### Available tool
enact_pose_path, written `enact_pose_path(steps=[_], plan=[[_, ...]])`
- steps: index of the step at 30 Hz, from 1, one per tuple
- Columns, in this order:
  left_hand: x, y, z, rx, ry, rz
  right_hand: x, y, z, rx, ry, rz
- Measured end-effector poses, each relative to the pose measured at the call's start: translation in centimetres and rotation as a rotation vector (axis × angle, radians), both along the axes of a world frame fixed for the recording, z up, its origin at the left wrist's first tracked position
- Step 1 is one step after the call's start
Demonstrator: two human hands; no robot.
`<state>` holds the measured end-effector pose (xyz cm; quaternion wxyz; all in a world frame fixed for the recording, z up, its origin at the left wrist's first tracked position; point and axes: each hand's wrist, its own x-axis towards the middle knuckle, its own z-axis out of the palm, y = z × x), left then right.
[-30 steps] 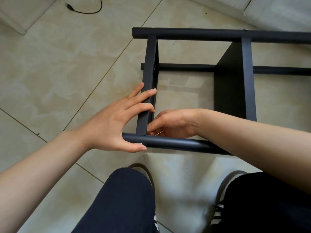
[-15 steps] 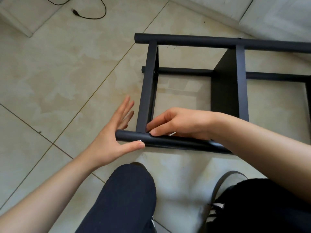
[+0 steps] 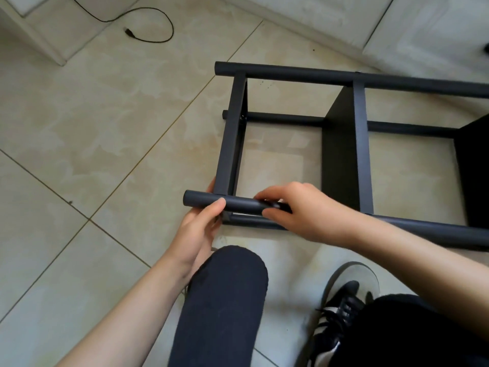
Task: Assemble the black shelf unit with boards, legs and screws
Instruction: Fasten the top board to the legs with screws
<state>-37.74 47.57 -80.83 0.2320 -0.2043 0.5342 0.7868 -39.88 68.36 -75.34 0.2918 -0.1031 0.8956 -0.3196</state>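
Observation:
The black shelf unit [image 3: 360, 144] lies on its side on the tiled floor, round legs running left to right and flat boards standing between them. My left hand [image 3: 197, 229] grips the near leg [image 3: 238, 203] close to its left end, thumb on top and fingers wrapped behind. My right hand [image 3: 299, 210] pinches the same near leg just right of the end board [image 3: 230, 139], thumb below and fingers above. Whether it holds a screw or tool is hidden by the fingers.
A black cable with a plug [image 3: 148, 27] lies on the floor at the far left. White furniture bases [image 3: 344, 19] run along the back. My knee [image 3: 227, 287] and a black striped shoe [image 3: 341, 313] sit just in front of the unit.
My left hand has closed round the near leg's left end, having been spread open against the end board. My right hand has come out from under the leg and now grips it from above.

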Motion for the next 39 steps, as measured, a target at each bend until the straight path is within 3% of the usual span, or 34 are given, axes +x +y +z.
enact_pose_path(steps=[6,15,29,39], plan=[[-0.4,1.5,1.0,0.006,-0.008,0.14,0.0,-0.2,0.5,0.023,0.021,-0.009],[-2.6,1.7,4.6,-0.032,0.015,0.146,-1.0,-0.2,3.7,0.006,0.061,-0.036],[-9.4,3.3,23.4,-0.153,0.481,0.074,-3.1,1.2,18.6,-0.353,0.328,-0.261],[-7.8,8.0,35.8,-0.38,0.784,-0.097,1.2,3.8,26.8,-0.585,0.439,-0.437]])
